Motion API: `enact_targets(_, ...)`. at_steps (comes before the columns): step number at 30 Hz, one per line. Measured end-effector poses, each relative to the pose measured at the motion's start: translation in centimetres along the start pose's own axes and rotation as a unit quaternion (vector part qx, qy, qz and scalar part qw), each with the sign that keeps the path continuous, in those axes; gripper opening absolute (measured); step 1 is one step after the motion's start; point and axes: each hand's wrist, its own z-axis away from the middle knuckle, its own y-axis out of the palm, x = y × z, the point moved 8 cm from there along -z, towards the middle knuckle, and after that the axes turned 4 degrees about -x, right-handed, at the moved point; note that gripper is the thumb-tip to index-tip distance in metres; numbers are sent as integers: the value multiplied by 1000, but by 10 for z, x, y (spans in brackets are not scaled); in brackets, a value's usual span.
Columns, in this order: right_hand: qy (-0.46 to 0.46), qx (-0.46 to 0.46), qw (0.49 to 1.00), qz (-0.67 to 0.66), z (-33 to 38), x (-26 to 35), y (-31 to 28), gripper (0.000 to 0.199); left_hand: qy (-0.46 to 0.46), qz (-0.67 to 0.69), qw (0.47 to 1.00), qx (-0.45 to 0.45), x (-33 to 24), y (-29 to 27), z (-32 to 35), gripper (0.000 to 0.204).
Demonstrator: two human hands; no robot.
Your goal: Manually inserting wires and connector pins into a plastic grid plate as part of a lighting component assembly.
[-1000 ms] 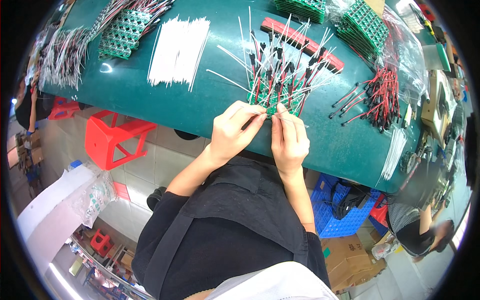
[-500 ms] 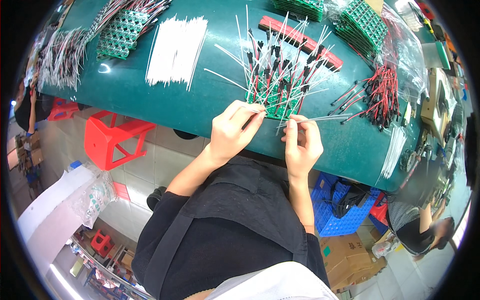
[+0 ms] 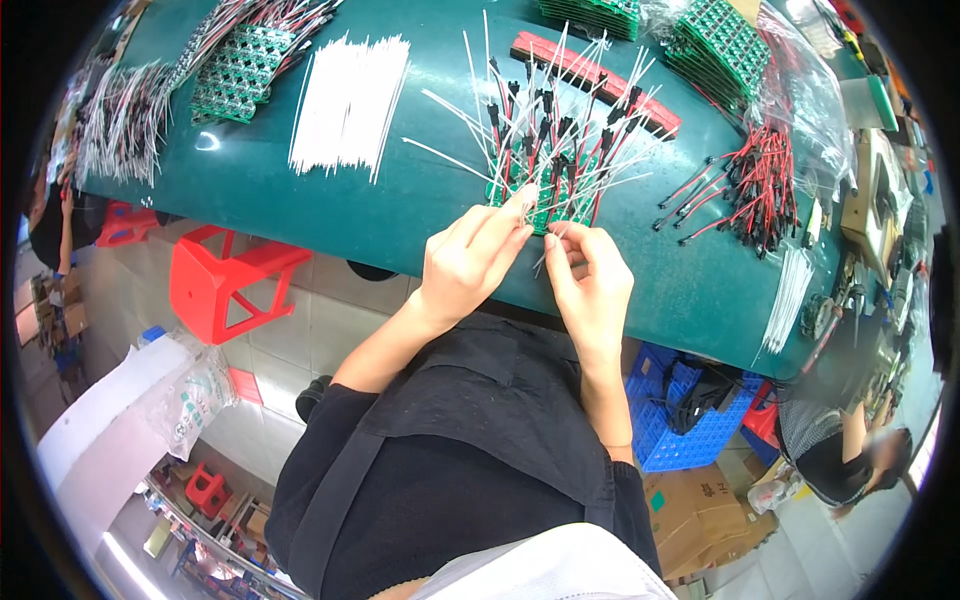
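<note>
A green circuit board [image 3: 540, 217] lies near the table's front edge, crowded with upright thin white wires and red-and-black leads with black connectors [image 3: 547, 103]. My left hand [image 3: 468, 252] is at the board's front left, fingers curled. Its index fingertip reaches up among the wires while the thumb is lower at the edge; what it grips is hidden. At the front right edge, my right hand [image 3: 592, 278] pinches a thin white wire [image 3: 541, 264], whose end shows below the fingertips. The wires cover much of the board.
Behind the board lies a red bar [image 3: 600, 84]. A white wire bundle [image 3: 350, 105] is left; red-and-black leads [image 3: 762, 185] and another white bundle [image 3: 790, 300] are right. Stacked circuit boards [image 3: 720, 50] stand at the back. A red stool [image 3: 235, 280] and blue crate [image 3: 690, 425] stand below.
My right hand has moved left and in to the board's edge; the long strands that pointed right from it no longer show. My left index finger has reached farther up among the wires.
</note>
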Motion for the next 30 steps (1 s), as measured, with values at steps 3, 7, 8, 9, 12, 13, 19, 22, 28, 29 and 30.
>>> enact_targets(3,13,4,1000,-18,1,-4,1,10,0,15,1000,-3,0,-2,0,39)
enact_targets(7,-50,-42,995,-70,10,-4,-15,9,-47,98,994,-16,6,-3,3,34)
enact_targets(8,-72,-59,993,-71,13,-5,-21,9,-68,126,990,-16,8,-2,4,32)
enact_targets(9,-69,-96,989,-91,16,-12,-27,10,-69,126,990,-16,8,-1,4,32)
enact_targets(12,-55,-163,976,-134,16,-23,-35,9,-61,148,987,0,5,5,3,26)
enact_targets(13,-55,-164,976,-134,15,-25,-34,9,-54,145,988,-4,4,7,4,24)
enact_targets(19,-89,-165,979,-77,15,-26,-30,11,-23,107,994,-8,-1,9,3,21)
enact_targets(22,-101,-165,980,-51,14,-24,-29,10,-21,100,995,-6,-1,10,3,21)
enact_targets(28,-97,-161,981,-38,9,-18,-30,9,-26,90,996,-1,-2,8,-2,19)
enact_targets(29,-103,-162,981,-36,9,-17,-31,9,-24,94,995,-1,-2,9,-3,18)
enact_targets(30,-110,-164,980,-34,8,-16,-31,10,-25,94,995,0,-1,9,-4,18)
